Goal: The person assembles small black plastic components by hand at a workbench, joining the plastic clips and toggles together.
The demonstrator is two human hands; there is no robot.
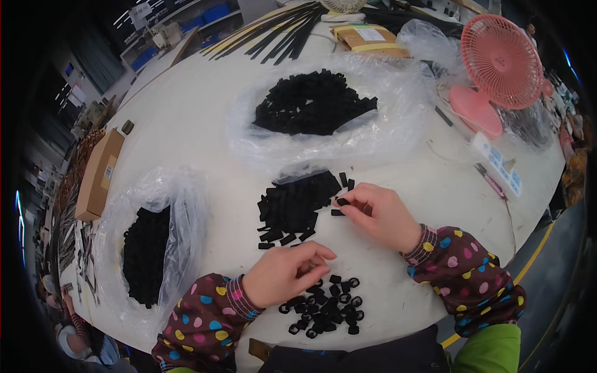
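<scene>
My right hand (379, 214) pinches a short black strip piece (342, 202) between thumb and fingertips. It is just right of a pile of flat black strip pieces (295, 208) on the white table. Left of it and nearer to me, my left hand (289, 270) is loosely curled, its fingers apart and nothing visible in them. That hand hovers between the strip pile and a heap of small black loops (326, 308), which lies close to my body. Some of the loops show round openings; others lie on their sides.
Clear plastic bags full of black pieces lie at the far middle (404, 118) and left (186, 211). A cardboard box (99, 174) stands at the left edge. On the right are a pink fan (476, 112), a white power strip (497, 165) and a cable. Long black strips (273, 31) lie at the back.
</scene>
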